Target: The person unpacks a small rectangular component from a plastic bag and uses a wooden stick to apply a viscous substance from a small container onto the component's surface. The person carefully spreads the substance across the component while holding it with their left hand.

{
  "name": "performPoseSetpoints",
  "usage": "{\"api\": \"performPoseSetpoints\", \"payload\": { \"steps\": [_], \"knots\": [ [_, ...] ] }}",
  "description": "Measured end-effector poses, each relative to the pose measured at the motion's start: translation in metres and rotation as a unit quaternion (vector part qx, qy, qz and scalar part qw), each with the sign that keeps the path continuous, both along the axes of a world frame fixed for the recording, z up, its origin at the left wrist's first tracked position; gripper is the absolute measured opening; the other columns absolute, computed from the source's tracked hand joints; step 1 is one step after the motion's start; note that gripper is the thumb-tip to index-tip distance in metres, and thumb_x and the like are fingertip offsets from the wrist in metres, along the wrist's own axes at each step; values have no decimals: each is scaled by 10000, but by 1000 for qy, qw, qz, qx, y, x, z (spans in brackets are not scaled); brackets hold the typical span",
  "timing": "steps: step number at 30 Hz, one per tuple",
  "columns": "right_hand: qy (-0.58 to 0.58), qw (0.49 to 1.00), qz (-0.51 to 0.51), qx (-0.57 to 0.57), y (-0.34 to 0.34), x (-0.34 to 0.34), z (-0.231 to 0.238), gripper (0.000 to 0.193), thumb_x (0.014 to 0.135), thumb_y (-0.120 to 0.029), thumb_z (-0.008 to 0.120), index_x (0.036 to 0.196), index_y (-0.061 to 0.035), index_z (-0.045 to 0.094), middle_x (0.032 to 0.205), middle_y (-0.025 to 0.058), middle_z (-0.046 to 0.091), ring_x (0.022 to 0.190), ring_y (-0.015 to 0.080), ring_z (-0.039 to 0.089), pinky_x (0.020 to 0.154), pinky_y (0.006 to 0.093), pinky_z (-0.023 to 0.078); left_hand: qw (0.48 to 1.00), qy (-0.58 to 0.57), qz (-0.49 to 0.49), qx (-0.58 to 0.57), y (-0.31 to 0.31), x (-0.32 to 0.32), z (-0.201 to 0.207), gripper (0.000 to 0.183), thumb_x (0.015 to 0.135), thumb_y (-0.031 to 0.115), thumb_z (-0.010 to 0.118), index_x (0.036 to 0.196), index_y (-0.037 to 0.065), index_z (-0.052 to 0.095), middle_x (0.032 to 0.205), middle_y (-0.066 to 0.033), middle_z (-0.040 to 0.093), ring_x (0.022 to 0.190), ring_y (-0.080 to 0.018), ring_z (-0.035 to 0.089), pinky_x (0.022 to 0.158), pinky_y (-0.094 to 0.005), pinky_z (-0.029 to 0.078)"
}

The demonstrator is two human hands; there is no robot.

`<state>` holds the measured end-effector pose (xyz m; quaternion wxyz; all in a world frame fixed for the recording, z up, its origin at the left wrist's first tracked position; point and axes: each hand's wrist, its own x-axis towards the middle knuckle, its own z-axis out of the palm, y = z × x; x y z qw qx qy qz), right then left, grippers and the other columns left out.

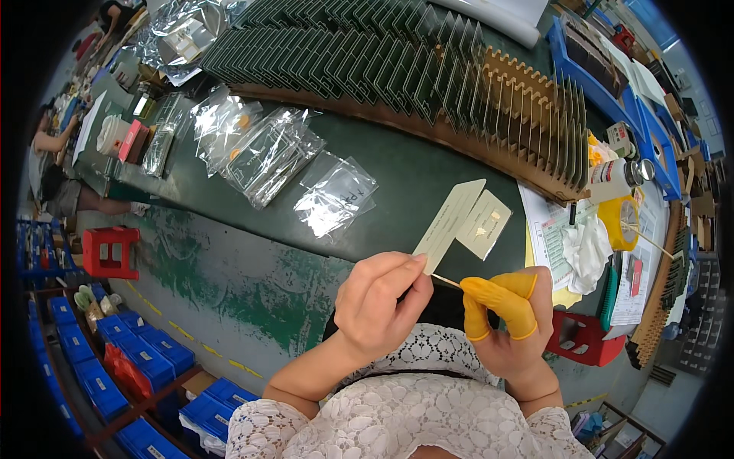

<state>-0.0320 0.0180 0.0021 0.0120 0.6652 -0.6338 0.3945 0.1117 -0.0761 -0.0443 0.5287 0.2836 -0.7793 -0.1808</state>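
At the lower centre of the frame, the left hand (382,300) is pinching the lower end of a narrow pale card (449,219) between closed thumb and fingers. The card is slanting up and right, at the centre of the frame. Just right of the left hand, the right hand (511,317) is wearing yellow finger cots (505,302) and is holding a thin stick (446,281) in narrowed fingertips. The stick's tip is pointing at the card's lower end; contact cannot be told. A wider pale card (485,226) is lying beside the narrow one on the dark green table (413,168). Clear bags (336,197) are lying left of centre. Across the upper part, a brown rack (497,163) is holding upright dark green boards (321,73). At the right, a yellow tape roll (618,222) is standing near a crumpled white tissue (587,255).
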Motion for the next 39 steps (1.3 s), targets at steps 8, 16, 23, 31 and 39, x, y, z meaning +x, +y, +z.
{"api": "performPoseSetpoints", "payload": {
  "steps": [8, 16, 23, 31, 39],
  "knots": [
    [4, 1000, 3, 5, 0, 0, 0, 393, 681, -1, 797, 1048, -75, 679, 891, 56, 580, 689, 238, 523, 611, 350, 392, 1000, 4, 0, -3, 0, 0, -2, 336, 696, -98, 766, 982, 31, 646, 870, -77, 670, 735, -197, 622, 619, -261, 495],
    [7, 1000, -1, 0, -1, -1, -2, 388, 682, 1, 790, 1046, -72, 678, 880, 61, 583, 681, 240, 528, 609, 350, 392, 1000, 1, 5, -5, 0, -1, -1, 354, 688, -108, 760, 993, 33, 649, 874, -75, 669, 739, -196, 621, 616, -262, 495],
    [2, 1000, -5, 1, 0, 1, -2, 387, 676, 2, 792, 1039, -70, 681, 887, 63, 586, 688, 243, 532, 612, 352, 394, 1000, -1, 5, -8, -1, 1, -2, 355, 687, -110, 756, 995, 33, 651, 876, -75, 669, 742, -196, 621, 618, -264, 497],
    [-5, 996, -84, -7, 1, -17, -4, 344, 703, 22, 771, 1026, -39, 670, 844, 93, 576, 698, 269, 513, 622, 361, 390, 997, 22, 4, 80, -8, 6, 10, 258, 719, -97, 750, 934, 17, 664, 866, -85, 663, 644, -141, 588, 535, -242, 483],
    [56, 982, -145, 111, 10, -52, -39, 212, 754, 10, 715, 952, 3, 640, 844, 119, 519, 776, 313, 509, 700, 403, 399, 965, 87, 4, 248, -13, 13, 14, 146, 808, -76, 726, 922, -10, 665, 868, -72, 642, 656, -85, 601, 550, -206, 489]
  ]
}}
